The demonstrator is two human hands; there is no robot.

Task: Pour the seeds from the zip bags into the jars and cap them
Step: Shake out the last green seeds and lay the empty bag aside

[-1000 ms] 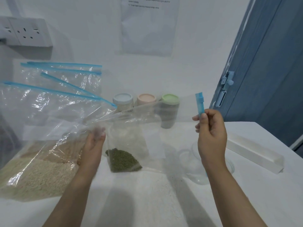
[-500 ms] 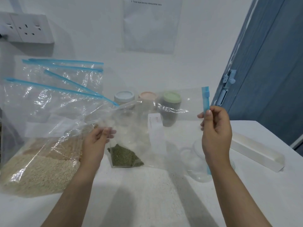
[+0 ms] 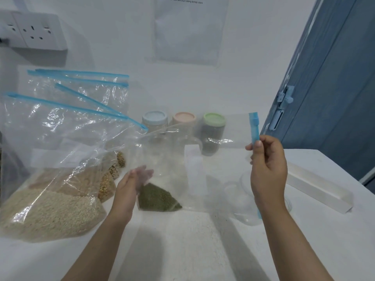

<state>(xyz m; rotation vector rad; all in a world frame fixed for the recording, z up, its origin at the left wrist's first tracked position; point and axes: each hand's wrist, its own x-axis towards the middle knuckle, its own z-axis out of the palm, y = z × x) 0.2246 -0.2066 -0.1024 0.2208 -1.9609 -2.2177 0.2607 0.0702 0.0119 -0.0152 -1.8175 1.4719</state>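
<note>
clear zip bag with a small heap of green seeds [image 3: 158,197] hangs over the white table [image 3: 182,250], pinched at its blue zip strip [image 3: 254,127] by the right hand [image 3: 267,175]. left hand [image 3: 129,191] is blurred behind the film; grip unclear. green-lidded jar [image 3: 213,134] appears filled and capped. an uncapped clear jar [image 3: 241,199] looks empty. other seed bags [image 3: 50,199] remain full.

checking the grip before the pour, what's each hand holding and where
Right hand pinches the green-seed zip bag by its blue zipper strip. Left hand looks open against the bag's side.
</note>
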